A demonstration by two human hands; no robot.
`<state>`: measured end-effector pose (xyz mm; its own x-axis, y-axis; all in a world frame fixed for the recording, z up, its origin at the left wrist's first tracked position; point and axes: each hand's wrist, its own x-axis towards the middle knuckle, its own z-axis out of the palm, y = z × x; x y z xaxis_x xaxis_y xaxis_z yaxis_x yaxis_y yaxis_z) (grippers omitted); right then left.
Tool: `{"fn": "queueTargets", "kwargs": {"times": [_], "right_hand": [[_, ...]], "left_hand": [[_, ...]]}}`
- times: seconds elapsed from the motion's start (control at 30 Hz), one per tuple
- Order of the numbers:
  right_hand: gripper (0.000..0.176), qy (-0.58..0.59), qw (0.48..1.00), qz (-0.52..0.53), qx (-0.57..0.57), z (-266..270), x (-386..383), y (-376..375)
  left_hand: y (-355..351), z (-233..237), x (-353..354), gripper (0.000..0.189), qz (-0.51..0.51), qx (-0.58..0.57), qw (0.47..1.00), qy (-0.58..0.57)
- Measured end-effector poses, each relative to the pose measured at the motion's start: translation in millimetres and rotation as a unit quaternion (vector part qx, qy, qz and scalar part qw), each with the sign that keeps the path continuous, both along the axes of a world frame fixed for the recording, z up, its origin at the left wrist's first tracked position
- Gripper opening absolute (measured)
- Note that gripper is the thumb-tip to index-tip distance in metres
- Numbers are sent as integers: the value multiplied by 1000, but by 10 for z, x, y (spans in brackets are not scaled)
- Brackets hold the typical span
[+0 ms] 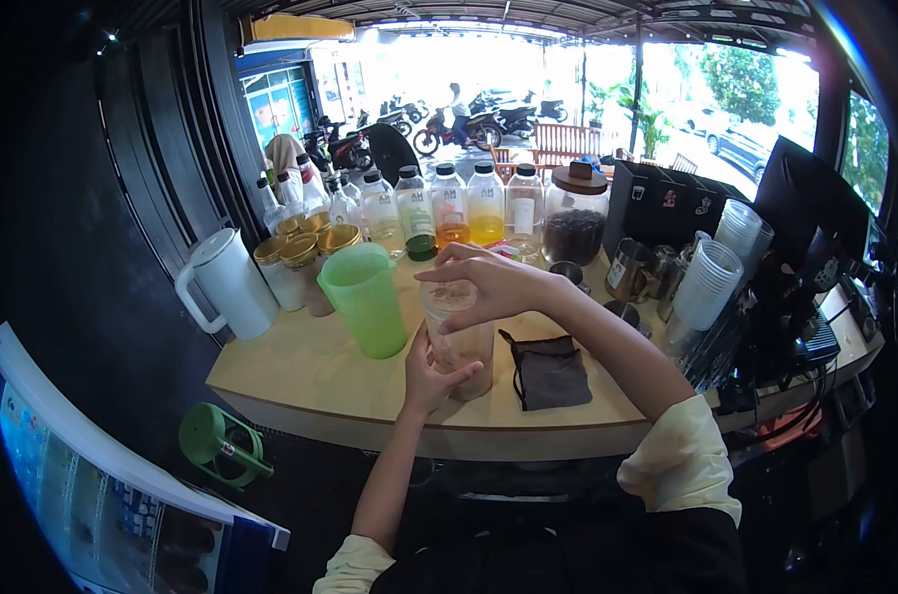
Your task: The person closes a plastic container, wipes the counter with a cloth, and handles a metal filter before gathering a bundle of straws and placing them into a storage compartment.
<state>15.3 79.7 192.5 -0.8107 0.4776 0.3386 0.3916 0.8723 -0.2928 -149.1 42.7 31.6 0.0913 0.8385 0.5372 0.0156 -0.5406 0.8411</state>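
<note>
A clear cylindrical container (473,346) with brownish residue inside stands near the counter's front edge. My left hand (431,374) is wrapped round its lower part, thumb across the front. At the top, my right hand (488,284) grips the rim from above, its fingers arched over the lid area. Whether a separate lid sits there cannot be made out. Just left of the container is a green translucent pitcher (367,302). A dark grey pouch (550,374) lies flat on the counter to the right.
Behind stand several labelled bottles (485,210), gold-lidded jars (300,255) and a large dark-filled jar (574,223). A white jug (233,284) is at the left. Stacked plastic cups (708,282) and metal cups (629,269) stand right. A green stool (211,436) is below left.
</note>
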Motion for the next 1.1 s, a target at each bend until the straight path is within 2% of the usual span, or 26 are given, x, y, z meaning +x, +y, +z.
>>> {"fn": "queueTargets", "kwargs": {"times": [0.03, 0.07, 0.13, 0.27, 0.33, 0.37, 0.43, 0.47, 0.57, 0.6, 0.63, 0.67, 0.7, 0.73, 0.8, 0.83, 0.87, 0.9, 0.93, 0.97, 1.0, 1.03, 1.1], "right_hand": [[75, -20, 998, -53, 2, 14, -24, -61], [75, -20, 998, -52, 0, 8, -81, -134], [78, -88, 965, -235, 75, 45, -214, -301], [84, -93, 970, -225, -9, 158, -146, -176], [93, -142, 989, -32, 13, 290, 1, 31], [93, -143, 989, -33, 14, 327, -3, 24], [97, -280, 925, -238, -101, 599, -128, -225], [96, -254, 931, -261, -1, 482, -158, -193], [97, -226, 928, -294, -21, 491, -198, -263], [98, -107, 968, -213, 74, 237, -90, -58], [98, -108, 968, -212, 76, 226, -45, 35], [95, -79, 994, -71, 25, 259, -12, 128], [93, -47, 996, 71, -28, 315, -9, 150], [93, -47, 996, 71, -29, 337, -17, 152], [84, -157, 987, -16, -39, 422, -69, 123], [84, -158, 987, -16, -38, 534, -165, -3], [82, -222, 961, -157, -56, 672, -299, -192], [80, -279, 911, -294, -73, 723, -368, -301], [80, -279, 911, -295, -74, 610, -313, -241], [79, -162, 969, -182, 29, 414, -199, -95], [80, -39, 989, -62, 131, 271, -108, 29], [80, -40, 989, -62, 131, 220, -60, 113], [82, -57, 997, 41, 12, 175, -5, 254]], "left_hand": [[-14, 14, 2, 92, 5, -2, 1000, 8], [-28, 15, 2, 92, 9, -3, 1000, 16], [-2, -27, 4, 91, 15, 4, 1000, 20], [37, -85, -29, 91, 8, -6, 1000, 17], [-5, -21, -3, 89, 5, 1, 1000, 8], [-23, -2, 16, 87, 1, 7, 1000, -1], [-16, -14, 14, 87, -4, 5, 1000, -7], [-11, -15, 7, 87, -9, 3, 1000, -13], [-20, -19, 18, 86, -10, 4, 999, -35], [-22, -14, 17, 86, -9, 7, 999, -37], [-31, -10, 15, 87, -11, 5, 999, -32], [-36, -7, 10, 87, -14, 2, 1000, -26], [-25, -17, 4, 87, -14, 2, 1000, -26], [-9, -39, -4, 87, -15, -3, 1000, -19], [5, -33, 0, 88, -16, -6, 1000, -14], [-10, -15, 12, 88, -20, -4, 1000, -23], [-23, -11, 16, 88, -23, -2, 999, -31], [-23, -24, 12, 88, -23, -3, 999, -31], [-12, -38, 8, 88, -18, -2, 999, -28], [-4, -43, 4, 88, -14, 1, 1000, -26], [-4, -36, 5, 88, -15, 1, 1000, -26], [-16, -29, 5, 89, -16, -8, 1000, -25], [-41, -12, 5, 89, -16, -17, 999, -24]]}}
